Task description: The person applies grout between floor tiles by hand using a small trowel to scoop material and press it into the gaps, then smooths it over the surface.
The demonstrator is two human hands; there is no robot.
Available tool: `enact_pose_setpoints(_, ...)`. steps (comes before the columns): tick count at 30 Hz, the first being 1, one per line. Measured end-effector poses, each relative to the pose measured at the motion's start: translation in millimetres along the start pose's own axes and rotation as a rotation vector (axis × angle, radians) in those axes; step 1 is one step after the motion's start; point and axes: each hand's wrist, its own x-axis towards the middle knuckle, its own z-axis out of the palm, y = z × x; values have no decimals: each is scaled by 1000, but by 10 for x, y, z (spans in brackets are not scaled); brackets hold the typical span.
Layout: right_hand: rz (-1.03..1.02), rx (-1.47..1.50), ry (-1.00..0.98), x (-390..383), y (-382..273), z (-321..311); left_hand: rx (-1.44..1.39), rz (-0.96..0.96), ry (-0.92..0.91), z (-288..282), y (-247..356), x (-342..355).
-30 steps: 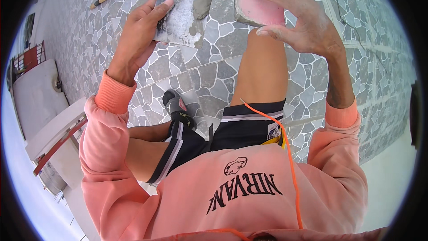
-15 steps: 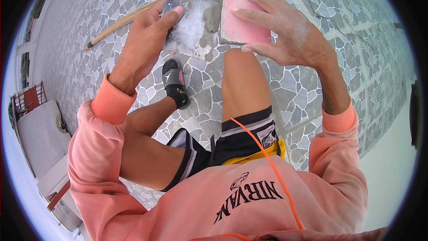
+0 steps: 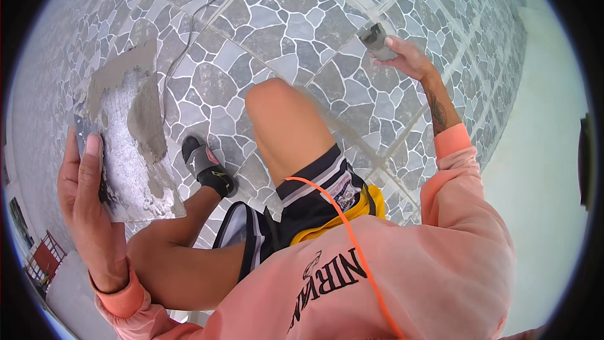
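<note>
My left hand grips a flat metal plate by its left side, thumb on top; grey wet mortar is smeared over the plate's upper and right parts. Out to the upper right, my right hand is closed on a small block, grey with a dark patch on top, held over a seam between floor tiles; whether it touches the floor I cannot tell. My bare knee is between the two hands, and my sandalled foot is right of the plate.
Grey stone-pattern tiles with straight seams make up the floor. A dark cable runs across it beside the plate, another along the top. A pale smooth surface borders the right side. A red railed object is at lower left.
My hands have moved apart: the left brought the plate down and left, the right carried the block rightward and turned it, so its pink face is hidden. The view has shifted too.
</note>
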Motion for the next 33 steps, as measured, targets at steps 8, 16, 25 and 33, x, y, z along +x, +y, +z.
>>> enact_pose_setpoints(8,-222,-1750,464,745,608,-937,-53,-28,126,-112,-214,55)
enact_pose_setpoints(16,-157,-1939,470,1218,677,-1208,82,-33,367,-356,-320,-44)
enact_pose_setpoints(25,134,-2086,160,1395,343,-1021,-32,-25,377,-532,-335,-64)
enact_pose_setpoints(33,120,-2111,325,1496,486,-1274,-51,41,488,-656,-329,-111)
